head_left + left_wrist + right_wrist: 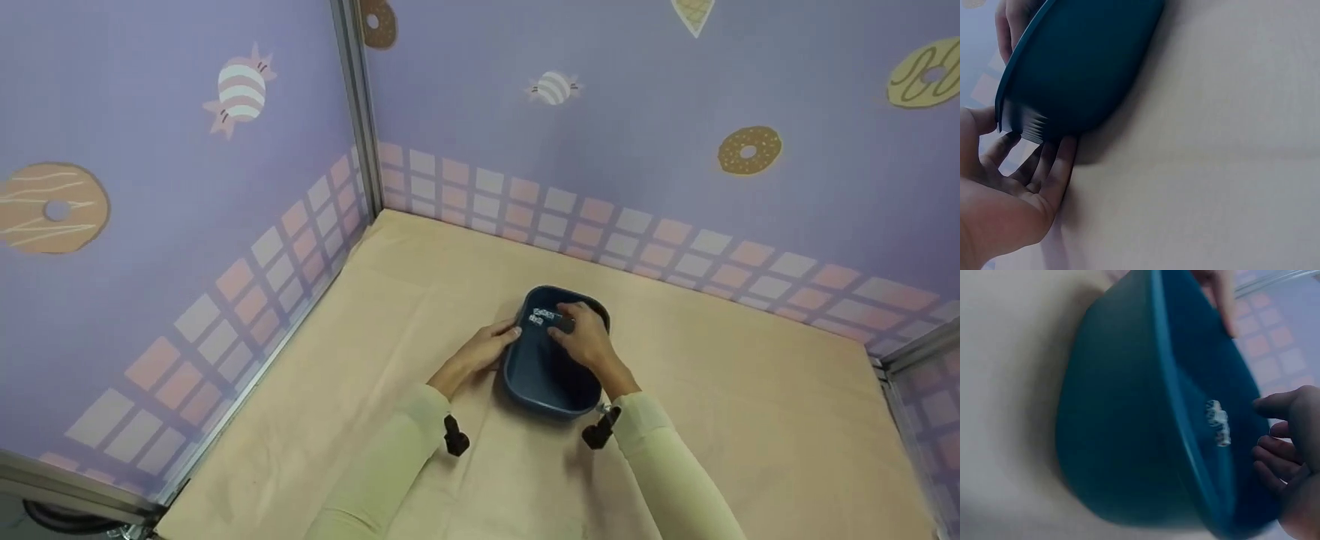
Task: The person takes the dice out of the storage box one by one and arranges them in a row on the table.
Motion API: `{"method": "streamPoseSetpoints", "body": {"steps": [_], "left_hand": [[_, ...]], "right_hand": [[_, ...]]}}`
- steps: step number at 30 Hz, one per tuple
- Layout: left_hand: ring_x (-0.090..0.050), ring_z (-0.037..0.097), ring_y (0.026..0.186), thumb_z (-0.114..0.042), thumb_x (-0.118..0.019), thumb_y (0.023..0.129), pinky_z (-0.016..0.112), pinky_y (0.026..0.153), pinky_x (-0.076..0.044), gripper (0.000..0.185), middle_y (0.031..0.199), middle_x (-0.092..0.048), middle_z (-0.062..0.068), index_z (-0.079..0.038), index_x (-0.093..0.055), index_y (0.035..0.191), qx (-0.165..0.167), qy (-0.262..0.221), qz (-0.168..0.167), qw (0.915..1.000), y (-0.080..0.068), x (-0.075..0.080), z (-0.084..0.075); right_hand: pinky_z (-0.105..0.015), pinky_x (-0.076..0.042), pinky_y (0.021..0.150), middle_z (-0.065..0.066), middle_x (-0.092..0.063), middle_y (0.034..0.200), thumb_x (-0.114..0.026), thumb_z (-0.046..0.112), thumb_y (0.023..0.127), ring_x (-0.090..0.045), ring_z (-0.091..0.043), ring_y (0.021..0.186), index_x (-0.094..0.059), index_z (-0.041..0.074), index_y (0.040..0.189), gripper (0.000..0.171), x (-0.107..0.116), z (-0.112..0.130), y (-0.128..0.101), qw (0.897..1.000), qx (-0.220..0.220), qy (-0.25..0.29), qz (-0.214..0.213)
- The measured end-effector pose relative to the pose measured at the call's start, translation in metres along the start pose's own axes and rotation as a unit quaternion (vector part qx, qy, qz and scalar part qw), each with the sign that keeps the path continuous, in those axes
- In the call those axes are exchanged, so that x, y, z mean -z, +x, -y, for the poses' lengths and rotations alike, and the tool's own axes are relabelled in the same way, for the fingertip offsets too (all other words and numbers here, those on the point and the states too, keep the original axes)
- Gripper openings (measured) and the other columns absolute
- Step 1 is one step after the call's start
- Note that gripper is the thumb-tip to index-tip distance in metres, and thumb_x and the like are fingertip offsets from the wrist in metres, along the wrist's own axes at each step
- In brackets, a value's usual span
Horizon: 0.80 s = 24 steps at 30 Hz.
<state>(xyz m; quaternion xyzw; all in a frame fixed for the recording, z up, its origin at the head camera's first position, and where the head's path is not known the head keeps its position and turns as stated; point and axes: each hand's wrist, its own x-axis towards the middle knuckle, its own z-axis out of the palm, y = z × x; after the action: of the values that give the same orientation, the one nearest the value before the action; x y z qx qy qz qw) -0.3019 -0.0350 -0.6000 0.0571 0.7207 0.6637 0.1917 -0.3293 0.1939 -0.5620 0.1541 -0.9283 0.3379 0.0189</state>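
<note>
White pieces [544, 313] between hands [484, 349] [590, 343], in basin [538, 375]

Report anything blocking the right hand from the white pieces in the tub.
Nothing visible blocks it: the right hand is over the open tub, close to the white pieces. The left hand holds the tub's side, out of the way.
</note>
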Motion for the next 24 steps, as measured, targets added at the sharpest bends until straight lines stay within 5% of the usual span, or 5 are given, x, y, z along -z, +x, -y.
{"method": "streamPoseSetpoints", "body": {"steps": [7,16,24], "left_hand": [[-0.066,0.03,0.127,-0.037,-0.05,0.114,0.04,0.098,-0.058,0.057,0.155,-0.056,0.017,-0.017,-0.039,0.166,-0.003,-0.011,0.012,0.9999,0.001,-0.001,0.0],[-0.062,0.028,0.133,-0.036,-0.05,0.114,0.041,0.106,-0.053,0.056,0.158,-0.052,0.015,-0.015,-0.041,0.165,-0.011,0.004,0.0,0.9999,0.001,0.0,0.0],[-0.064,0.03,0.13,-0.036,-0.05,0.114,0.042,0.1,-0.057,0.055,0.156,-0.055,0.016,-0.016,-0.041,0.165,0.001,-0.01,0.003,0.9999,0.0,0.001,0.002]], "right_hand": [[-0.056,-0.035,0.12,-0.031,-0.05,0.151,-0.072,0.017,0.101,-0.046,-0.046,0.143,-0.051,-0.013,0.148,0.06,-0.015,-0.005,0.011,0.995,-0.015,-0.069,0.073],[-0.054,-0.049,0.102,-0.019,-0.067,0.116,-0.077,0.008,0.095,-0.062,-0.038,0.113,-0.067,-0.002,0.119,0.027,-0.033,-0.009,0.011,0.997,-0.021,-0.075,-0.002],[-0.049,-0.055,0.086,-0.015,-0.065,0.101,-0.073,-0.002,0.095,-0.063,-0.032,0.094,-0.068,-0.001,0.107,0.013,-0.04,-0.006,0.007,0.994,0.022,-0.106,0.0]]}}
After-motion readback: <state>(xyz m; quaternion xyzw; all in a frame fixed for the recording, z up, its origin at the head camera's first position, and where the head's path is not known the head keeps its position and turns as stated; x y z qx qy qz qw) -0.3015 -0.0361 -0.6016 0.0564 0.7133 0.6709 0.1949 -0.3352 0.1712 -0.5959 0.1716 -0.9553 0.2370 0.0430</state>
